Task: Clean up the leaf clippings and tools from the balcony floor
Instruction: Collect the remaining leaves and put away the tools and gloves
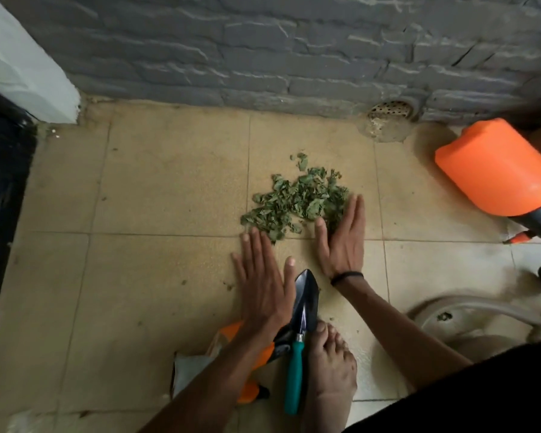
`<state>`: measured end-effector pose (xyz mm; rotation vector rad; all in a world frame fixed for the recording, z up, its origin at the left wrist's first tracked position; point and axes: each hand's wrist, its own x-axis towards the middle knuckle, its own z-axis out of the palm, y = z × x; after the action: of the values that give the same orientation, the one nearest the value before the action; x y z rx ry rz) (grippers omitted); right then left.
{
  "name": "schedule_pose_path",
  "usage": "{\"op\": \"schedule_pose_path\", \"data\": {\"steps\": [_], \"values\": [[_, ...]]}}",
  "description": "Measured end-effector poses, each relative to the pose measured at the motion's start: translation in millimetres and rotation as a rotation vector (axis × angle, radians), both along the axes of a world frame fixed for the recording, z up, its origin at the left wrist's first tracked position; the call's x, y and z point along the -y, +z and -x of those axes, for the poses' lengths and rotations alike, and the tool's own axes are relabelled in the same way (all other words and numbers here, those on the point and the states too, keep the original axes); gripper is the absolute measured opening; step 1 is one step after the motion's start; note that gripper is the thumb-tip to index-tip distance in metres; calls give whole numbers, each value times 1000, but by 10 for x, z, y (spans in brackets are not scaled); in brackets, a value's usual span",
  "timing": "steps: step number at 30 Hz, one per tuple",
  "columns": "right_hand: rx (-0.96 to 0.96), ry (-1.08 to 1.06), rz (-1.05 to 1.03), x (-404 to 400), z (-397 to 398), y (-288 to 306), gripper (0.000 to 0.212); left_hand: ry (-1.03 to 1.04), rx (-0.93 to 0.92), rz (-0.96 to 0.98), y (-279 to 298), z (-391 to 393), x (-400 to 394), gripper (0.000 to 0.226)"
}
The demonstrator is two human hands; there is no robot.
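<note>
A flat paper packet [191, 367] lies at the lower left of the balcony floor [144, 189], partly under the left forearm; it looks thin and floppy, so it would need pinching at an edge. On it rest orange-handled pruning shears [250, 392], stiff and heavier than anything else here, best taken by the handles, well away from the blades, which are hidden under the arm. The left hand [263, 295] lies flat with straight, spread fingers, palm down on the tile, its fingertips touching the near left edge of the leaf clippings [297, 200]. Just beside its wrist lies a hand trowel [305, 303], black blade pointing toward the pile, teal handle toward the person's bare foot [331, 370]; rigid and light, it should lift easily by that handle. The clippings sit in a loose heap near the middle of the floor, between the two hands. They look dry, crumpled and almost weightless, so a pinch would probably shed most of them; cupping from both sides and scooping seems the better hold. The right hand [344, 242] stands on its edge, fingers straight and together, pressed against the pile's right side, holding nothing. Further right, an orange sprayer bottle [494, 170] lies on its side, well apart from the heap
</note>
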<state>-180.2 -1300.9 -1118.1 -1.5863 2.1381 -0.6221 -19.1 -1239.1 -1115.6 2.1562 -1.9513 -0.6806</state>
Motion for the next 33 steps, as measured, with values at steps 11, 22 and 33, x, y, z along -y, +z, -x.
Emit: {"op": "schedule_pose_path", "data": {"steps": [11, 22, 33], "values": [[-222, 590, -25, 696, 775, 146, 141, 57, -107, 252, 27, -360, 874, 52], [-131, 1062, 14, 1020, -31, 87, 148, -218, -255, 353, -219, -144, 1223, 48], [-41, 965, 134, 992, -414, -51, 136, 427, -1039, 214, 244, 39, 1267, 68]]}}
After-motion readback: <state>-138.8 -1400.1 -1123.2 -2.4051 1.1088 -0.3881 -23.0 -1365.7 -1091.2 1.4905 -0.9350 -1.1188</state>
